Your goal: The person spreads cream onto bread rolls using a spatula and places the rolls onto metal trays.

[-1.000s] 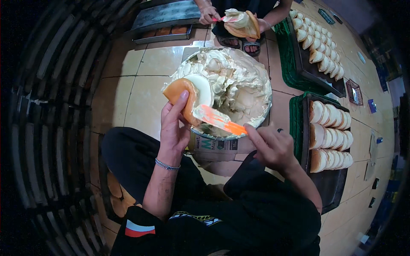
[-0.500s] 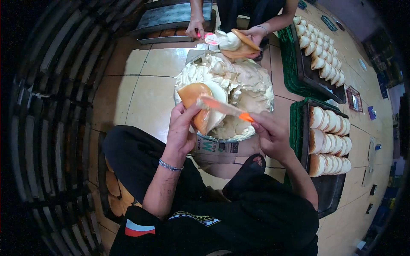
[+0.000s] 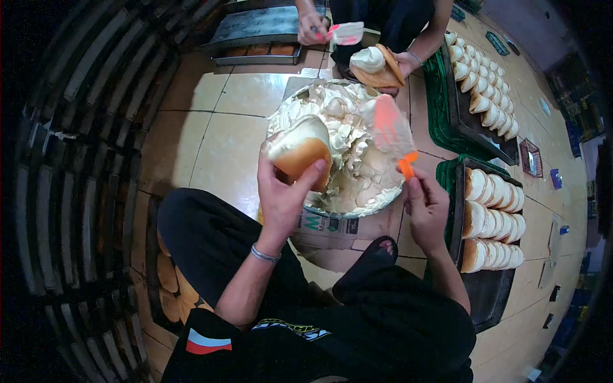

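Observation:
My left hand [image 3: 283, 198] grips a golden bun [image 3: 301, 155], folded over, with pale cream along its upper edge. In my right hand [image 3: 426, 207] is an orange-handled spatula [image 3: 389, 124], its blade smeared with cream and pointing up and away. Both hands are at the near side of a large round basin of whipped cream [image 3: 357, 159], which sits on a cardboard box [image 3: 364, 226]. Across the basin, a co-worker's one hand [image 3: 313, 27] holds a pink-handled spatula [image 3: 347, 32]; the other holds an opened bun [image 3: 378, 67] with a cream dollop.
To the right, a dark tray [image 3: 488, 290] on a green crate holds rows of cream-coated buns. Another such tray [image 3: 491, 137] stands farther off. Plain buns lie in a tray [image 3: 167, 281] beside my left knee. Dark racks [image 3: 70, 191] line the left side.
My left hand has turned the bun, which was open and is now folded over. My right hand has drawn the spatula away to the right and swung it upright. The co-worker's spatula has left their bun.

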Demonstrator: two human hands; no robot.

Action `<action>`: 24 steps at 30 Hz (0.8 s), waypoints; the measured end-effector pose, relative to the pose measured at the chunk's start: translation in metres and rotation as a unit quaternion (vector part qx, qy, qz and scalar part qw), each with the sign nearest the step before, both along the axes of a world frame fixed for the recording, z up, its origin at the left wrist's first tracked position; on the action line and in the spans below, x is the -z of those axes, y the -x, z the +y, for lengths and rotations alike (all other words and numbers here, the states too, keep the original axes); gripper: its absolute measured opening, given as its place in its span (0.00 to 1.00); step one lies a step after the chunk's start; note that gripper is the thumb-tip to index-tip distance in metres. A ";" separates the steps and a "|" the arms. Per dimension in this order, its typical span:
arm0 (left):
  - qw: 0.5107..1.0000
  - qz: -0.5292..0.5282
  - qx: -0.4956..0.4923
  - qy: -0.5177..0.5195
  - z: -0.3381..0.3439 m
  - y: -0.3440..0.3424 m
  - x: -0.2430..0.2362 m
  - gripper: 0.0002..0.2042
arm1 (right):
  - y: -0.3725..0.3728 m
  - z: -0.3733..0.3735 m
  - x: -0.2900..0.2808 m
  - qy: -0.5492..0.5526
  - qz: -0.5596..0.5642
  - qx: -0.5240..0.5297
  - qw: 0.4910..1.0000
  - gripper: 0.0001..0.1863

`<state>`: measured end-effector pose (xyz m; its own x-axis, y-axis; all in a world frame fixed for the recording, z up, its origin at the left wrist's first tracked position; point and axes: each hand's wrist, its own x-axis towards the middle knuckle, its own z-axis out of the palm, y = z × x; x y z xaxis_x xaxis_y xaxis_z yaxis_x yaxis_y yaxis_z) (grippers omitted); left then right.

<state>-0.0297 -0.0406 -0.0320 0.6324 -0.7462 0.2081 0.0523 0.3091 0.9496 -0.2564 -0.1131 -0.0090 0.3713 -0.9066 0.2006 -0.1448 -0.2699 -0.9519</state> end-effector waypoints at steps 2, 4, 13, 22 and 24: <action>0.998 -0.063 -0.029 -0.013 -0.003 0.010 -0.010 0.27 | -0.005 0.008 -0.007 -0.053 0.067 -0.014 0.996 0.13; 0.987 -0.147 -0.068 -0.022 -0.003 0.014 -0.013 0.27 | -0.016 0.015 -0.013 -0.016 0.076 -0.039 0.996 0.13; 0.953 -0.281 -0.071 -0.093 0.008 0.008 -0.006 0.28 | -0.025 0.034 -0.033 0.086 0.064 -0.156 0.982 0.12; 0.951 -0.296 -0.067 -0.064 0.007 0.004 0.003 0.27 | -0.023 0.008 -0.041 0.227 0.111 -0.123 0.960 0.11; 0.951 -0.299 -0.070 -0.037 0.002 -0.001 -0.002 0.27 | -0.016 0.014 -0.046 0.206 0.114 -0.208 0.949 0.11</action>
